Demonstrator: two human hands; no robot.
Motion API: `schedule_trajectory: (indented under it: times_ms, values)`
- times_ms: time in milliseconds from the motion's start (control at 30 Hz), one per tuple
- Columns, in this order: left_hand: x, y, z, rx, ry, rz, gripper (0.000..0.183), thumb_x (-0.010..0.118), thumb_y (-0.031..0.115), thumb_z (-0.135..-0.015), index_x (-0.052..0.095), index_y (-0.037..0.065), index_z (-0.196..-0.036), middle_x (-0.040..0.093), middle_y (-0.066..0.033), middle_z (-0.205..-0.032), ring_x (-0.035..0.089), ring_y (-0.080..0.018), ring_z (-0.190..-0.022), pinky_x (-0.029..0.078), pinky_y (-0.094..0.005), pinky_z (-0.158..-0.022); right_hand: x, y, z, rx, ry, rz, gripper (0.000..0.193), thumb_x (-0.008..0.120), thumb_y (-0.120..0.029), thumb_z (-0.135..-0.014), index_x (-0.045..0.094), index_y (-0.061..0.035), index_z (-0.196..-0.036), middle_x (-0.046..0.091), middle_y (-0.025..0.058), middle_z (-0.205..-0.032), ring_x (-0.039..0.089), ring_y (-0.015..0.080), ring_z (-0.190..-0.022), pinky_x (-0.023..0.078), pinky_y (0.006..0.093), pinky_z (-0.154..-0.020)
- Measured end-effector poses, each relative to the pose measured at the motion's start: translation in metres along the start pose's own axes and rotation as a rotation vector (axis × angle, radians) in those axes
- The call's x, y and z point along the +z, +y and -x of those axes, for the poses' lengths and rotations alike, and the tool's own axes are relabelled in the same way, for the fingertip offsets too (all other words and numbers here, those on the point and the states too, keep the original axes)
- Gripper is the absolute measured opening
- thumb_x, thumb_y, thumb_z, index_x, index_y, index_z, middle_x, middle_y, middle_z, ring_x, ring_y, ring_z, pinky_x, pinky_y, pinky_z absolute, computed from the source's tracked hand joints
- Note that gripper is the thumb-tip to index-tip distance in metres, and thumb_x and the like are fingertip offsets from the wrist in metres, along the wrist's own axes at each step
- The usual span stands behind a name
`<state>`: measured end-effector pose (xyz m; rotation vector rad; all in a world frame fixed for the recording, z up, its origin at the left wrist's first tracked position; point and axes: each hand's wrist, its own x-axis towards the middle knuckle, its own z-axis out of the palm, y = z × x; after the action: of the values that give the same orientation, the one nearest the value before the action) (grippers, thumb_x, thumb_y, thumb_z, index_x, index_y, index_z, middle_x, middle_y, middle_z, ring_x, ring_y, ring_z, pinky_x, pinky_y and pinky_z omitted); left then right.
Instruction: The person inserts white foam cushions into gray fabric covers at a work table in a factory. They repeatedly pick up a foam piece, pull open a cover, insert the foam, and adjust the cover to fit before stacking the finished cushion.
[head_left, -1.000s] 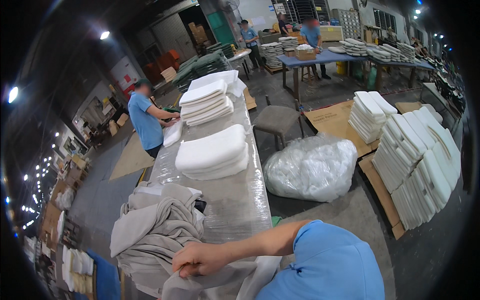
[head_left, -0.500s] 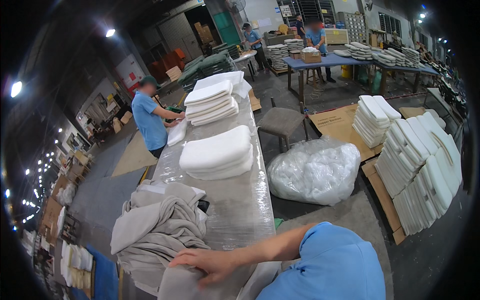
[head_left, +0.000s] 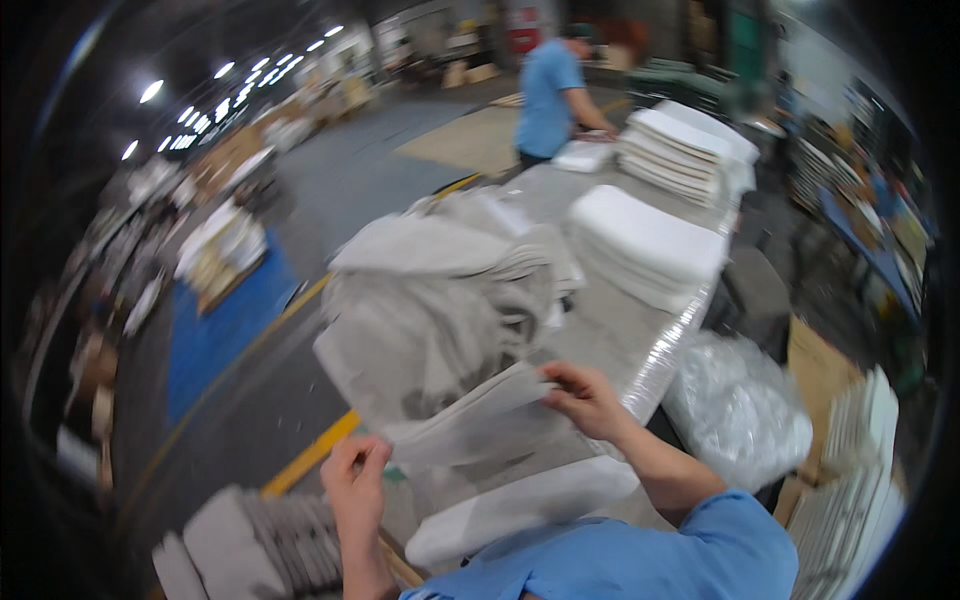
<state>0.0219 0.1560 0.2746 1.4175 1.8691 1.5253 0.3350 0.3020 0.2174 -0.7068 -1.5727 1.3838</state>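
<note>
At the near edge, a stack of grey, cushion-like pieces (head_left: 255, 545) on the left is cut off, and a white, soft-edged piece (head_left: 525, 508) is partly covered by the blue shirt (head_left: 650, 560). Just beyond, a thin pale cloth (head_left: 480, 415) is held stretched between both hands, in front of the heap. Its left end is clamped in the grip of the left hand (head_left: 357, 470), the exact contact softened by blur; its right corner is pinched between thumb and fingers of the right hand (head_left: 588, 402). The left forearm is raised nearly upright, the right one slanted inward. Much of the plastic-wrapped desk (head_left: 610, 340) is hidden by a creased grey fabric heap (head_left: 430, 300). To the right, a crumpled, see-through bag (head_left: 745, 400) is seen. Farther off, thick white folded pads (head_left: 650, 245) are piled; the far right is smeared.
</note>
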Motion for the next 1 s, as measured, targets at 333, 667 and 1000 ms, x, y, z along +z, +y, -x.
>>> schedule_trajectory:
  times_ms: [333,667,1000]
  values:
    - [0.014,-0.040,0.049,-0.519,-0.337,0.843,0.033,0.071,0.006,-0.094,0.072,0.001,-0.127,0.074,-0.0019,-0.106,0.065,-0.0102,-0.094,0.050,-0.0257,-0.086,0.019,0.014,0.002,0.040,-0.092,0.152,0.018,0.071,-0.013,-0.101,0.071,-0.0008,-0.114,0.067,-0.0033,-0.097,0.058,0.0052,-0.089,0.048,0.0227,-0.081]
    - [0.047,-0.037,0.049,-0.494,-0.603,1.245,0.044,0.064,0.002,-0.095,0.063,-0.002,-0.139,0.069,-0.0079,-0.129,0.065,-0.0161,-0.113,0.049,-0.0315,-0.102,0.004,0.018,0.004,-0.043,0.033,-0.169,0.026,0.065,-0.025,-0.106,0.069,-0.0037,-0.120,0.070,-0.0018,-0.108,0.060,0.0071,-0.096,0.046,0.0248,-0.089]
    - [0.050,-0.023,0.040,-0.424,-0.604,1.361,0.048,0.066,0.010,-0.099,0.055,-0.001,-0.144,0.066,-0.0074,-0.135,0.062,-0.0179,-0.124,0.049,-0.0361,-0.108,-0.024,0.022,0.023,-0.026,0.061,-0.149,0.037,0.069,-0.027,-0.104,0.065,-0.0011,-0.130,0.072,0.0012,-0.118,0.064,0.0096,-0.109,0.048,0.0278,-0.097]
